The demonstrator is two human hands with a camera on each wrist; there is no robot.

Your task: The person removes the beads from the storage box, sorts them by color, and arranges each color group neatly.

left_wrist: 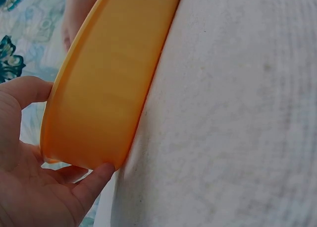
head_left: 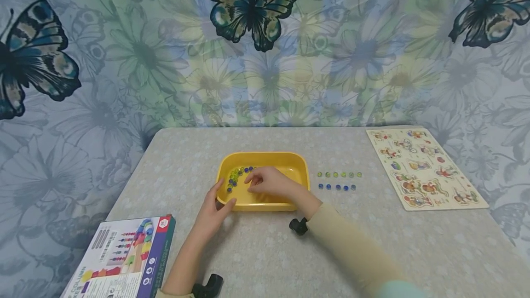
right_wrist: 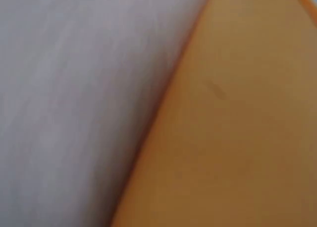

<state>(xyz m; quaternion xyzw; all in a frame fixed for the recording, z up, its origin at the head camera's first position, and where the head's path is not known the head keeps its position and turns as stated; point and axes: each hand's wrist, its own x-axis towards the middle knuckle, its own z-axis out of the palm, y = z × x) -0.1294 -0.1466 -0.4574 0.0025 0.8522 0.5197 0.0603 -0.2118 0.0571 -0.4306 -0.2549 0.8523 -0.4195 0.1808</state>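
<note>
A yellow tray [head_left: 265, 207] sits on the table with small blue and yellow-green glass beads [head_left: 233, 179] gathered in its left part. My left hand [head_left: 211, 213] grips the tray's left end; in the left wrist view its thumb is at the rim and its fingers [left_wrist: 96, 182] lie against the lower wall. Over the middle of the tray is my right hand [head_left: 271, 183], fingers bent and fingertips to the right of the beads. I cannot tell whether it pinches one. The right wrist view shows only the tray's outer wall [right_wrist: 223, 128] and tabletop.
Right of the tray lie a row of yellow-green beads [head_left: 336, 174] and, nearer me, a row of blue beads [head_left: 337, 187]. A wooden picture puzzle board [head_left: 430, 162] lies farther right. A printed box [head_left: 124, 252] lies at the front left. Butterfly-patterned cloth [head_left: 269, 82] hangs behind the table.
</note>
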